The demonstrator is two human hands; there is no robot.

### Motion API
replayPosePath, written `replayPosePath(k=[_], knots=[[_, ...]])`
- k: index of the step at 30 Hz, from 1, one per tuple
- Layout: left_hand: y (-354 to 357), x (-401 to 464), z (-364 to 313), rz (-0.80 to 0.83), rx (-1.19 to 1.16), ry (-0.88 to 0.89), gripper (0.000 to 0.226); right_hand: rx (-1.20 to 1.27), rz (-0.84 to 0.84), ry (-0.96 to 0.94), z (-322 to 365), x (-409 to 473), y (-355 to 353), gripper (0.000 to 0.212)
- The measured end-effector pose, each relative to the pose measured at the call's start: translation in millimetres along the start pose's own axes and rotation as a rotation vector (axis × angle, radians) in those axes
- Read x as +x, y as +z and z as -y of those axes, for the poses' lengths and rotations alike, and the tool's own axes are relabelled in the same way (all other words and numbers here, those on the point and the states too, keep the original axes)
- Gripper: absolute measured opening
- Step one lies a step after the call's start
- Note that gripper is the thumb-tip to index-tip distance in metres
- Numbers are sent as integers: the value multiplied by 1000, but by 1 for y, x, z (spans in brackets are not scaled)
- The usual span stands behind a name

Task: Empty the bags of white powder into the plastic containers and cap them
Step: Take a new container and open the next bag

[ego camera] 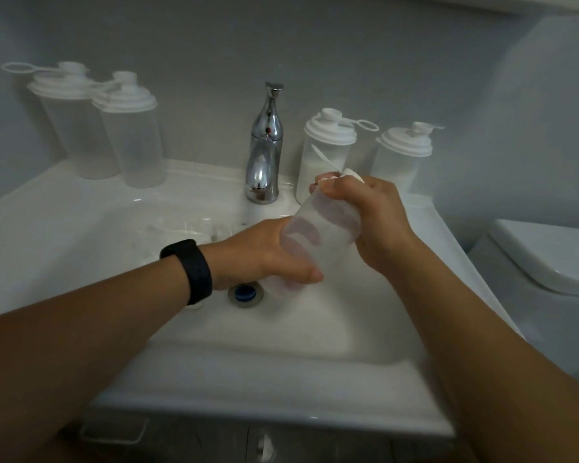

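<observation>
Over the sink basin (315,315) I hold a translucent plastic container (318,228), tilted with its top away from me. My left hand (264,252) grips its lower body, thumb across the front. My right hand (371,215) grips its upper end, where a white cap (328,178) with a thin strap shows above my fingers. Two capped containers, one nearer the tap (325,155) and one further right (400,158), stand behind with white powder inside. Crumpled clear bags (188,228) lie in the basin at the left.
Two empty capped containers, one at the far left (71,125) and one beside it (132,135), stand on the sink's back left ledge. A chrome tap (264,148) rises at the back centre. The drain (245,293) lies below my left hand. A toilet (545,262) is at the right.
</observation>
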State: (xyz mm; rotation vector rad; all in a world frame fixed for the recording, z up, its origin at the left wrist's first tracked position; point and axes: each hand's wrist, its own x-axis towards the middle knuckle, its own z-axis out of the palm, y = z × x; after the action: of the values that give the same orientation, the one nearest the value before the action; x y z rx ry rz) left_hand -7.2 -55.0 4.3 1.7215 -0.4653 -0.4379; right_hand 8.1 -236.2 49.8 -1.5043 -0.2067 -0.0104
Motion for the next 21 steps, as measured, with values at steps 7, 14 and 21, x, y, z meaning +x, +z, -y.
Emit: replayPosePath(k=[7,14,21], knots=[[-13,-4,10,670,-582,-118,77,251,354,-42,1,2,-1,51],[-11,-4,10,558,-630,-145,72,238,276,-7,2,3,-2,43],[11,3,8,-323,484,18,81,-167,-163,51,-11,3,7,16]])
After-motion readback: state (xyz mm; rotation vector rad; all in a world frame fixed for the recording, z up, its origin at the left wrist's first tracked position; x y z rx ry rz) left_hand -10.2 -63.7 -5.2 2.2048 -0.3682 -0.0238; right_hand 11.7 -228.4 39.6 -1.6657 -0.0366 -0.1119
